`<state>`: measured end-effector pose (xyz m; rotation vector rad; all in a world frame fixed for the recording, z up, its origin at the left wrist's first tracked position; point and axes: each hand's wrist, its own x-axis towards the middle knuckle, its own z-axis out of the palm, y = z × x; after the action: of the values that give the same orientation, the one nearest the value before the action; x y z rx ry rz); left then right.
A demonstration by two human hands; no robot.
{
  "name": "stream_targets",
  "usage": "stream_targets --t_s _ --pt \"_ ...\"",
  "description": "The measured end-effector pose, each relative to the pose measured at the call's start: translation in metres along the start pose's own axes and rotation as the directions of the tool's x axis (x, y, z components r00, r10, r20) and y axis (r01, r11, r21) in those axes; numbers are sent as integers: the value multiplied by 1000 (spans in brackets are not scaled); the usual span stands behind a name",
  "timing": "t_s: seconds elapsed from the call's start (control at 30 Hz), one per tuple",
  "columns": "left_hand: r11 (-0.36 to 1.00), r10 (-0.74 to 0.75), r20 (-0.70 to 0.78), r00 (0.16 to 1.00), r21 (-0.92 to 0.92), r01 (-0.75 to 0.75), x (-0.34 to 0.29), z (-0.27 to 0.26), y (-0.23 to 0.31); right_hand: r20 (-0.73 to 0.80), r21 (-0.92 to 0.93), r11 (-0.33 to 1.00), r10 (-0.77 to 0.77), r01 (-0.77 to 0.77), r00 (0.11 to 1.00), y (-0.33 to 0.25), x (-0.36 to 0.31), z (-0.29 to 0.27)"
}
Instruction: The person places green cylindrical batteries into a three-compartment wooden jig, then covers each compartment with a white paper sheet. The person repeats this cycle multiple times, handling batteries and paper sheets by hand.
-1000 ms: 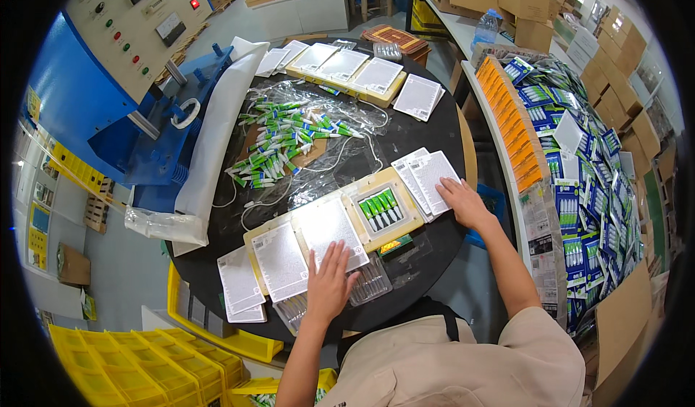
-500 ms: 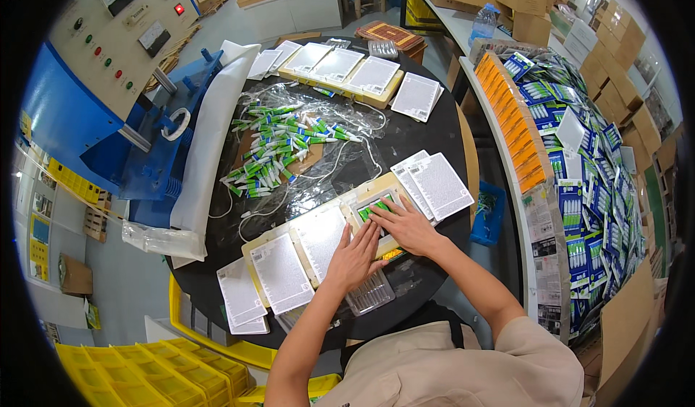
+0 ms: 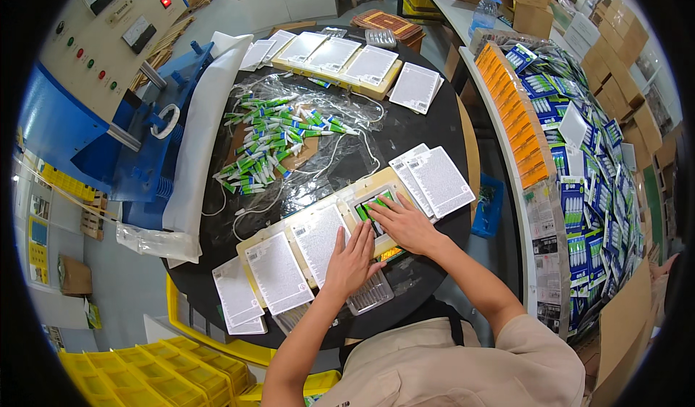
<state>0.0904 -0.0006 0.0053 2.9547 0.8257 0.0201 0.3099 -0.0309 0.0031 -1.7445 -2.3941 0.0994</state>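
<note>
My left hand (image 3: 350, 261) lies flat with fingers stretched, its fingertips at the left edge of a group of green-and-white glue tubes (image 3: 364, 211). From the right, my right hand (image 3: 402, 223) rests flat over the same tubes, its fingers covering part of them. The tubes sit in the right end of a long cream-yellow mould (image 3: 275, 228). White printed backing cards (image 3: 280, 271) cover the mould's other places. Two more white cards (image 3: 441, 181) overlap beside its right end. Clear plastic blister trays (image 3: 371, 295) lie partly under my left wrist.
Loose glue tubes (image 3: 269, 143) are heaped on plastic film across the round black table (image 3: 416, 128). A second mould (image 3: 373, 87) with cards stands at the far side. Left is a blue press (image 3: 79, 132); right, a bin of packed glue cards (image 3: 579, 211). Another person's hand (image 3: 662, 268) shows at right.
The view has shifted slightly. Both my hands stay at the tubes, with only small finger movement. Another person's hand has come in at the right edge.
</note>
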Motion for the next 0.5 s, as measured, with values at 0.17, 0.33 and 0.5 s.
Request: stream_targets --t_s 0.17,0.33,0.5 --pt "996 14 -35 999 -83 -16 -2 -6 -4 -138 33 999 11 -7 990 -2 -2 -3" --pt "994 51 -61 997 -97 -57 8 -10 0 -181 82 987 148 -135 972 -1 -9 -8" --pt "996 92 7 996 -3 -92 19 -6 -1 -187 4 997 80 -81 979 -1 -10 2"
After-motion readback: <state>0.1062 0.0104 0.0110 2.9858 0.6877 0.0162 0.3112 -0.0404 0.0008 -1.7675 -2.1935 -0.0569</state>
